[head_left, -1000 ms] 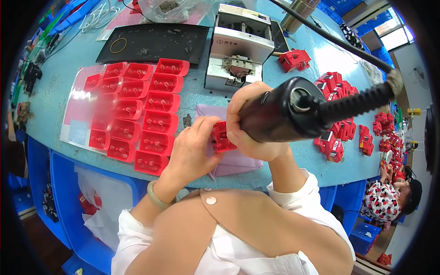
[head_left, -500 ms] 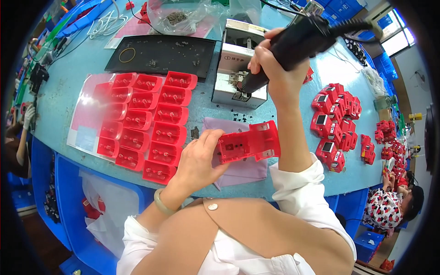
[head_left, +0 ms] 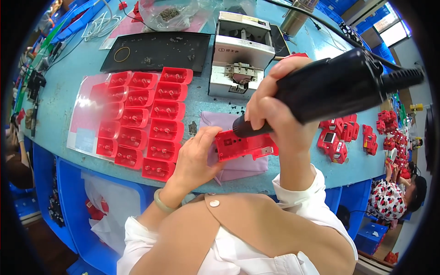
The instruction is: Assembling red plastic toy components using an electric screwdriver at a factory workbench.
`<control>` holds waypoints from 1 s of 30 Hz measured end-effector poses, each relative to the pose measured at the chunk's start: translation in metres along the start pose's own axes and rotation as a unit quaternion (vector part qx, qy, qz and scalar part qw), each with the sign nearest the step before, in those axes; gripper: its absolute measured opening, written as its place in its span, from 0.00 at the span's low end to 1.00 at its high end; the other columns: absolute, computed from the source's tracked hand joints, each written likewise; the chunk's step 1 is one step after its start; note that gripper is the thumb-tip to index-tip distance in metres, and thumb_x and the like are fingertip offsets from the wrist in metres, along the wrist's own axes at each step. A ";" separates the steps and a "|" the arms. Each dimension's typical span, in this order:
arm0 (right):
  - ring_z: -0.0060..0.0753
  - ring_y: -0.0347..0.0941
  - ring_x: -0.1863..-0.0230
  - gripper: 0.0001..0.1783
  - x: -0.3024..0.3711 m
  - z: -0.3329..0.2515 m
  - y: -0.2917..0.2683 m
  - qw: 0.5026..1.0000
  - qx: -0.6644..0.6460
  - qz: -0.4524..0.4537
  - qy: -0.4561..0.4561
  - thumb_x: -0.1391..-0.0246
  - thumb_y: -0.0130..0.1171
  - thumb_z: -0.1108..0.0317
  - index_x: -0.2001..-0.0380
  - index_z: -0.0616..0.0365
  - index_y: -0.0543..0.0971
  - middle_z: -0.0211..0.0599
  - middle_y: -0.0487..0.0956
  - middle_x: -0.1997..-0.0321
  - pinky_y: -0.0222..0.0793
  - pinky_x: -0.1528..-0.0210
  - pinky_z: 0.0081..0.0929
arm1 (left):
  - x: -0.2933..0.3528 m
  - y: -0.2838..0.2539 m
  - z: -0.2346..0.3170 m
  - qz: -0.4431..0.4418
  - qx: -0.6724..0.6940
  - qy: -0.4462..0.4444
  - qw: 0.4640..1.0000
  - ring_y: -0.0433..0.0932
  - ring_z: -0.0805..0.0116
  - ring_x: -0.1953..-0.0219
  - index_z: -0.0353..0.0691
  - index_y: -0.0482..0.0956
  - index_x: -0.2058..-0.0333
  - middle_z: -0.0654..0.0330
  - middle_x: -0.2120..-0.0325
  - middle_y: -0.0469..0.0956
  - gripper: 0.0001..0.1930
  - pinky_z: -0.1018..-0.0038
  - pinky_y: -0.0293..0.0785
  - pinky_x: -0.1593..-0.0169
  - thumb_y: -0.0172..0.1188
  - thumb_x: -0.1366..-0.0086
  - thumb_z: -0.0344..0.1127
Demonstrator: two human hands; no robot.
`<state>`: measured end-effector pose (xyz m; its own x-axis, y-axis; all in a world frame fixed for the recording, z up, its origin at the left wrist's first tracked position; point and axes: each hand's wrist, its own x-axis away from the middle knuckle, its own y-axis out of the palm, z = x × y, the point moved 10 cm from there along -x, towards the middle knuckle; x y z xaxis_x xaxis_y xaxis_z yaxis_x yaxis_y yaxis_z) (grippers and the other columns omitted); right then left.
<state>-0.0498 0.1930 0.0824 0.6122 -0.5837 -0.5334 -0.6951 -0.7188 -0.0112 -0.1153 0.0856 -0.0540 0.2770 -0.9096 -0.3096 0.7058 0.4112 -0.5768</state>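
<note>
Largest first, a teal bench [head_left: 355, 164] spreads before me, bearing a white machine [head_left: 239, 57], a black mat [head_left: 156, 48] and rows of red trays [head_left: 167, 110]. A black power tool [head_left: 330, 87] slants down in my right hand [head_left: 286, 114], fingers and thumb curled round it. Beneath lies a mauve cloth [head_left: 240, 172] near the bench's front edge; over it sits a red housing [head_left: 247, 146], its left end pinched between thumb and fingers of my left hand [head_left: 197, 151]. The tool's tip, at the machine's front half a second ago, now reaches the housing's far edge: the work appears to have passed from machine to part. Whether they touch, I cannot tell. Tiny black bits [head_left: 236, 110] dot the bench between cloth and machine. The machine's front carries a circled mark and short dark lettering; the mat's pale marks are too small to read.
</note>
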 end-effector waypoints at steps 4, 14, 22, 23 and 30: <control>0.27 0.68 0.84 0.19 -0.023 -0.013 -0.038 0.976 -0.191 0.067 -0.082 0.57 0.50 0.83 0.58 0.64 0.66 0.37 0.69 0.82 0.70 0.76 0.26 | -0.002 0.000 0.002 -0.012 0.005 -0.010 1.000 0.74 0.51 0.65 0.40 0.66 0.53 0.54 0.59 0.72 0.32 0.63 0.71 0.64 0.68 0.61 0.30; 0.27 0.69 0.83 0.17 -0.060 0.051 -0.038 0.994 -0.004 0.091 -0.068 0.56 0.52 0.81 0.59 0.66 0.67 0.37 0.72 0.81 0.70 0.75 0.26 | -0.018 -0.002 0.002 -0.034 -0.020 -0.021 0.999 0.76 0.55 0.63 0.40 0.67 0.53 0.53 0.61 0.73 0.31 0.69 0.74 0.63 0.69 0.60 0.27; 0.26 0.67 0.85 0.18 -0.041 0.018 -0.019 0.996 -0.074 0.043 0.006 0.56 0.52 0.80 0.58 0.65 0.66 0.36 0.70 0.82 0.69 0.77 0.26 | -0.010 -0.001 -0.008 -0.030 -0.006 -0.027 0.999 0.76 0.55 0.63 0.39 0.67 0.53 0.53 0.62 0.73 0.32 0.69 0.74 0.63 0.69 0.60 0.27; 0.26 0.67 0.85 0.19 -0.035 0.010 -0.015 0.992 -0.120 0.037 0.002 0.56 0.52 0.80 0.58 0.64 0.65 0.36 0.69 0.83 0.69 0.78 0.26 | -0.007 -0.002 -0.010 -0.030 -0.006 -0.030 0.999 0.76 0.55 0.63 0.39 0.67 0.53 0.53 0.62 0.73 0.32 0.69 0.74 0.63 0.69 0.60 0.27; 0.24 0.67 0.85 0.18 0.018 0.018 0.010 0.999 -0.038 0.001 0.008 0.58 0.52 0.83 0.62 0.61 0.63 0.35 0.70 0.82 0.68 0.79 0.23 | -0.002 0.003 -0.007 -0.006 0.034 -0.007 0.999 0.74 0.50 0.62 0.43 0.66 0.52 0.54 0.59 0.72 0.34 0.62 0.72 0.62 0.67 0.63 0.27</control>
<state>-0.0525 0.1825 0.0570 0.6168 -0.5913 -0.5194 -0.6664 -0.7436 0.0552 -0.1179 0.0888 -0.0606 0.2774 -0.9152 -0.2923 0.7514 0.3963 -0.5276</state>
